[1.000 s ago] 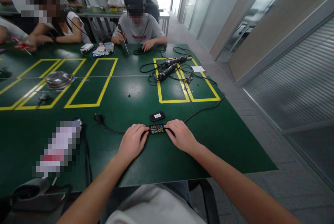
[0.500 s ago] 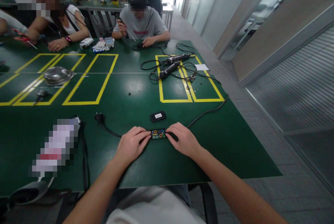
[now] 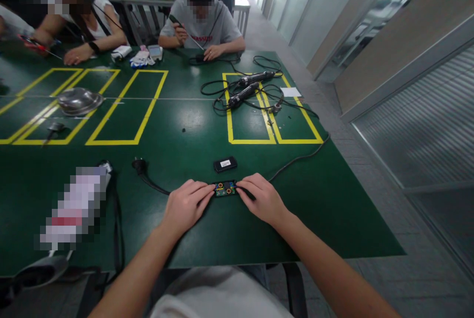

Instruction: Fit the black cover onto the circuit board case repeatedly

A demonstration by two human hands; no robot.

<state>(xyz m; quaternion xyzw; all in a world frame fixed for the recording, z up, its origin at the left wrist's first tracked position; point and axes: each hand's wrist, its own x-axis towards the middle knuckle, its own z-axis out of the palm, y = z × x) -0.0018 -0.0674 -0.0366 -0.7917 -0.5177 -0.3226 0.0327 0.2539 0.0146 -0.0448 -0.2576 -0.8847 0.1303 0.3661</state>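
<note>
A small circuit board in a black case (image 3: pixel 225 188) lies on the green table between my hands, its coils and wires facing up. My left hand (image 3: pixel 188 204) pinches its left end, where a black cable with a plug (image 3: pixel 139 165) leads off to the left. At the right end my right hand (image 3: pixel 262 198) has its fingers closed on the case, beside the grey cable (image 3: pixel 296 161) that runs off to the right. Just beyond the board rests a black cover (image 3: pixel 225 164) with a white label.
Two black electric screwdrivers (image 3: pixel 243 95) with coiled cords lie on yellow-taped areas (image 3: pixel 252 141). Further left are a metal bowl (image 3: pixel 80 101) and a blurred pale object (image 3: pixel 76 204). Across the table a person (image 3: pixel 203 24) holds a screwdriver; another person sits at the left.
The view has shifted slightly. My hands stay at the ends of the board. The person opposite has leaned lower, and the person at the left has moved an arm.
</note>
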